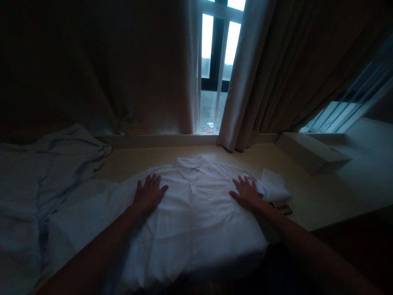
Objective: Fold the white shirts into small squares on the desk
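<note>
A white collared shirt (pixel 190 213) lies spread front side up on a pale ledge, its collar toward the window and its lower edge hanging over the near side. My left hand (pixel 149 191) rests flat on the shirt's left shoulder area, fingers spread. On the opposite side my right hand (pixel 246 192) lies on the shirt near the right sleeve, its fingers also apart. Neither hand grips anything. The right sleeve is partly covered by my right hand and forearm.
More white clothing (pixel 21 192) lies at the left. To the right are a folded white item (pixel 274 185), a small dark flat object (pixel 283 207) and a long pale box (pixel 313 151). Curtains (pixel 254 82) hang beside the window (pixel 215 53) behind the ledge (pixel 325 196).
</note>
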### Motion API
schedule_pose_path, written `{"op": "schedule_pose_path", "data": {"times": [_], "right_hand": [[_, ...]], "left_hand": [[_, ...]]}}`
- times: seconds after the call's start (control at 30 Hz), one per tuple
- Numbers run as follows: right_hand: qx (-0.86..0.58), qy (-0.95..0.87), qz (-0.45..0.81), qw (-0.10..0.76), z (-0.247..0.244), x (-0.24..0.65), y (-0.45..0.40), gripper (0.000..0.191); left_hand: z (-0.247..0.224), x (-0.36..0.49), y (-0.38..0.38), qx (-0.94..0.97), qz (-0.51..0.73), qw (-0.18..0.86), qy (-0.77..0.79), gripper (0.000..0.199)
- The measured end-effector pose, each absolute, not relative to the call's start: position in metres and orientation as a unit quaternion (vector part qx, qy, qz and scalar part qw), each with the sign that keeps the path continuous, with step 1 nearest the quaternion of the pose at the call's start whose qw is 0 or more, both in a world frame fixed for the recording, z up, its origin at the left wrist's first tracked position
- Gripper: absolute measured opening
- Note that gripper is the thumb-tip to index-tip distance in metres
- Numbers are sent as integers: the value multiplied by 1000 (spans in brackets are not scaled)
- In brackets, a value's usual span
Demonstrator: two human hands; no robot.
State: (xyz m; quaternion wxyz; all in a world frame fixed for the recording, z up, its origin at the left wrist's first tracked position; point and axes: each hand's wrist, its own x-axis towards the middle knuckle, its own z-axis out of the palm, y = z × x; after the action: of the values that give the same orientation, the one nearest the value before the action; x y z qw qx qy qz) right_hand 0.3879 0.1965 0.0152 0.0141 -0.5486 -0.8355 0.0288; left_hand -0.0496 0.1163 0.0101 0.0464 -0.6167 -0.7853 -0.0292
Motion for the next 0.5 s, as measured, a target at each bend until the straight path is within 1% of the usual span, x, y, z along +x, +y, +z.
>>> {"op": "schedule_pose_path", "data": {"times": [0.07, 0.13, 0.27, 0.33, 0.4, 0.5], "right_hand": [[-521, -852, 0, 46, 20, 371, 181, 72], [-472, -878, 3, 76, 22, 348, 156, 69], [-408, -905, 88, 83, 18, 300, 98, 72], [-386, -911, 117, 85, 16, 285, 78, 71], [-375, -913, 132, 90, 17, 278, 68, 66], [-397, -901, 137, 110, 24, 273, 71, 57]], "left_hand": [[14, -25, 97, -646, -60, 70, -758, 70], [12, 5, 66, -689, -81, 66, -717, 68], [-7, 64, -5, -717, -88, 35, -691, 69], [-16, 84, -29, -719, -89, 26, -689, 72], [-21, 96, -41, -715, -95, 26, -693, 73], [-20, 104, -40, -702, -104, 26, -704, 72]]}}
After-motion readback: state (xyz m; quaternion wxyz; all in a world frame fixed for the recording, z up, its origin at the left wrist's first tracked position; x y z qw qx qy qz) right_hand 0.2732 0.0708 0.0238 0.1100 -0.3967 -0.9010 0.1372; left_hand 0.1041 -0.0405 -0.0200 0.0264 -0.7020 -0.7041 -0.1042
